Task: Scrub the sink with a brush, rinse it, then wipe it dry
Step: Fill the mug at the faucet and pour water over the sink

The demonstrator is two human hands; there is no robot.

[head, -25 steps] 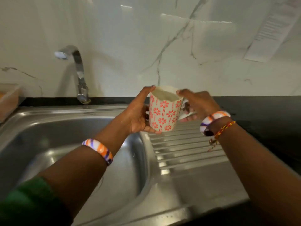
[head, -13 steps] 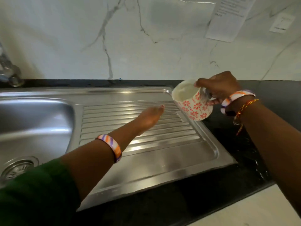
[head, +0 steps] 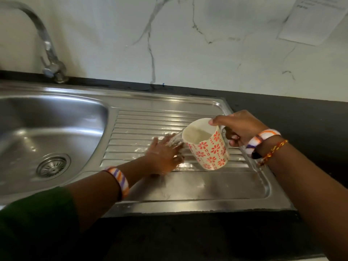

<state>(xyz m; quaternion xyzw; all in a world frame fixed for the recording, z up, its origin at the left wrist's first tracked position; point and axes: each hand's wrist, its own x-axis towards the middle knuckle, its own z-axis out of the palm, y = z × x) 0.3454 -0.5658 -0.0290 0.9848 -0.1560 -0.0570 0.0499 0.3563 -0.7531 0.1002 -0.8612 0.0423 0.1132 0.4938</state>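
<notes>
The right hand (head: 239, 130) is gripping the mug (head: 206, 146) by its handle, fingers curled round it and the thumb lying over the rim. The mug is being tilted to the left so that its mouth is facing the left hand (head: 164, 155), and water is pouring from the lip onto the ribbed part of the drainboard (head: 143, 125). This tilt appears intended to direct the flow onto the ridges, which would let the water run toward the basin (head: 47, 129) on the left.

The left hand is lying flat on the wet ridges with fingers extended and spread, holding nothing. It is sitting directly under the stream, probably so that the palm is spreading the water and rubbing residue off the steel.

The sink unit (head: 188, 206) is occupying the near-left and centre of the scene, set into a dark countertop (head: 188, 238). The drain (head: 53, 166) is sitting at the near side of the basin. The faucet (head: 47, 48) is standing at the far left, and no water is visibly running from it, which is probably why a mug is serving as the rinse source.

No brush or cloth is in view. The step in hand appears to be rinsing.
</notes>
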